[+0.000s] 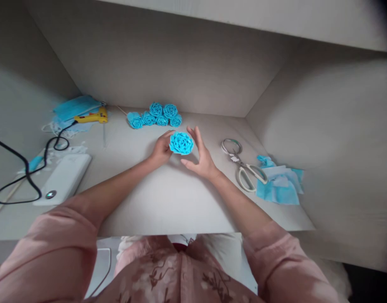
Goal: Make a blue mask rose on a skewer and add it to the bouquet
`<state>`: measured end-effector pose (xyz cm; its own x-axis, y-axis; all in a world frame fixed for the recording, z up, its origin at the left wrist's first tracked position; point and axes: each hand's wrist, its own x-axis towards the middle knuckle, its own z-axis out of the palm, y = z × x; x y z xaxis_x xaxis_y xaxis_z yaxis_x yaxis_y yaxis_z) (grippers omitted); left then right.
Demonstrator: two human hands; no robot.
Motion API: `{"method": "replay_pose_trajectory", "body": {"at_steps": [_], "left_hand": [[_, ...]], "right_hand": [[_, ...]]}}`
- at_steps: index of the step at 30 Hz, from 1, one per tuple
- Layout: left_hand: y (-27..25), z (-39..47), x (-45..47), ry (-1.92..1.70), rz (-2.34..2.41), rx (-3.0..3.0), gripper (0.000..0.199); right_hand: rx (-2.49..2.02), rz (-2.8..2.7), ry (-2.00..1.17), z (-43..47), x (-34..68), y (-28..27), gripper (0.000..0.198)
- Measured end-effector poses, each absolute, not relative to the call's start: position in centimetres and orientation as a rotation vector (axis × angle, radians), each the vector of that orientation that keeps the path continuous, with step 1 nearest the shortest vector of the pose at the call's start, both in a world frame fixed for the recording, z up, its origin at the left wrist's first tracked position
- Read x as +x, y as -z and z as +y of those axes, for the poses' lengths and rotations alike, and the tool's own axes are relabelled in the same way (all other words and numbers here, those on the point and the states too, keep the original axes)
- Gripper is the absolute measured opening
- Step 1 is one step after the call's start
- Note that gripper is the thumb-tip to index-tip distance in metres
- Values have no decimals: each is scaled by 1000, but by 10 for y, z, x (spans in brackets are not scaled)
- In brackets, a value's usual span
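A blue handmade flower (181, 143) with ruffled petals faces up toward me above the middle of the table. My left hand (163, 148) is closed around it from the left and below; the flower hides most of those fingertips. On the other side, my right hand (201, 156) is open, thumb and fingers spread around the flower's right edge. Whether its fingertips touch the petals I cannot tell. Behind my hands lies a cluster of several similar blue flowers (162, 120).
Left: a yellow glue gun (91, 117) with a black cable (28, 168), blue face masks (75, 106), a white power bank (64, 179) and white scraps. Right: scissors (244, 168), a roll of tape (231, 146) and cut blue-white fabric (278, 185). Walls (168, 63) enclose the table's back and sides.
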<state>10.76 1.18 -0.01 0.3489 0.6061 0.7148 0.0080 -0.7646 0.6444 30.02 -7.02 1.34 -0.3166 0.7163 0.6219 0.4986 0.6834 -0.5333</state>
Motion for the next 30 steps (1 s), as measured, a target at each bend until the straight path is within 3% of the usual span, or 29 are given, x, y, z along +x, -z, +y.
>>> {"method": "replay_pose_trajectory", "body": {"at_steps": [3,6,11,14,17,22,25,30], "left_hand": [[-3,5,108,-1334,479,2189,19],[-3,2,110,-1307,417,2279,21],[4,1,116,-1364,319,2263,25],[7,-4,118,-1348,355,2138,29],[5,-8,117,-1309,401,2030,31],[-2,-9,111,-1335,487,1933,29],[1,-5,112,-1359,543,1861,28],[4,-3,115,-1355,535,1867,27]], "right_hand": [[-880,-1992,-312,-72,294,-14,117],[-861,-1954,-318,-72,293,-14,111],[-874,-1986,-253,-76,292,-19,58],[-852,-1982,-214,-76,290,-18,45],[-864,-1987,-158,-74,288,-16,57],[-933,-2036,-167,-73,291,-16,111],[-974,-2052,-181,-73,293,-19,113],[-957,-2037,-156,-75,293,-24,97]]}}
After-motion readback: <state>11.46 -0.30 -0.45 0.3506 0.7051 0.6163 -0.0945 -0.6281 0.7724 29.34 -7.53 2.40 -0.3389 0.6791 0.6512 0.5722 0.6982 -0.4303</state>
